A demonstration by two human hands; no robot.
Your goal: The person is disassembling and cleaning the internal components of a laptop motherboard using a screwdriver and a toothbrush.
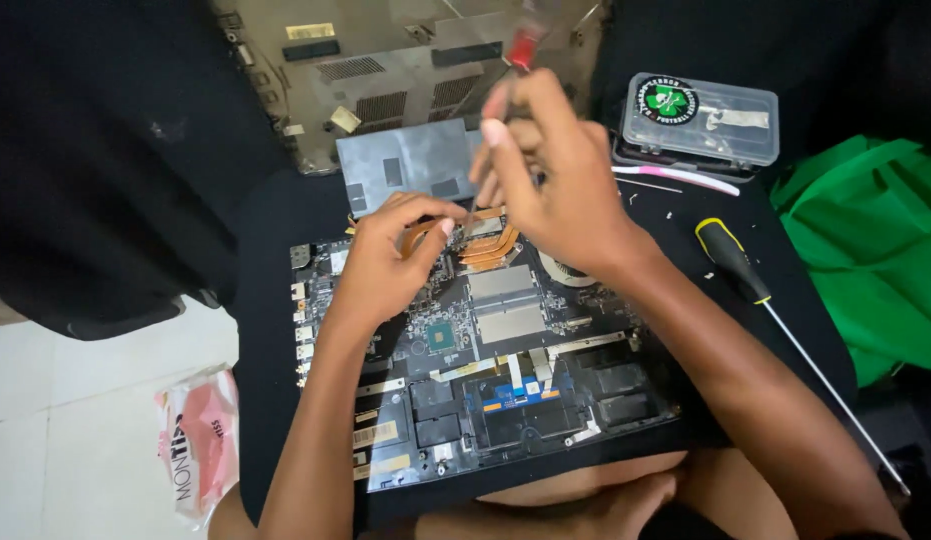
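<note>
An opened laptop base with its bare motherboard [485, 340] lies on a black cloth in front of me. Copper heat pipes [490, 245] run across the board's far part. My left hand [390, 260] rests on the board, fingertips pinching at the copper pipes. My right hand [550, 170] is closed around a red-handled screwdriver [523, 45], held upright with its tip down by the heat pipes; the shaft is mostly hidden behind my fingers.
The laptop's removed bottom cover [405, 70] lies beyond the board. A clear plastic box [700, 120] sits at the right rear, a pink-white tool [680, 177] beside it. A long black-and-yellow screwdriver [755, 290] lies to the right, green cloth [870, 250] farther right, a pink packet [200, 440] on the floor.
</note>
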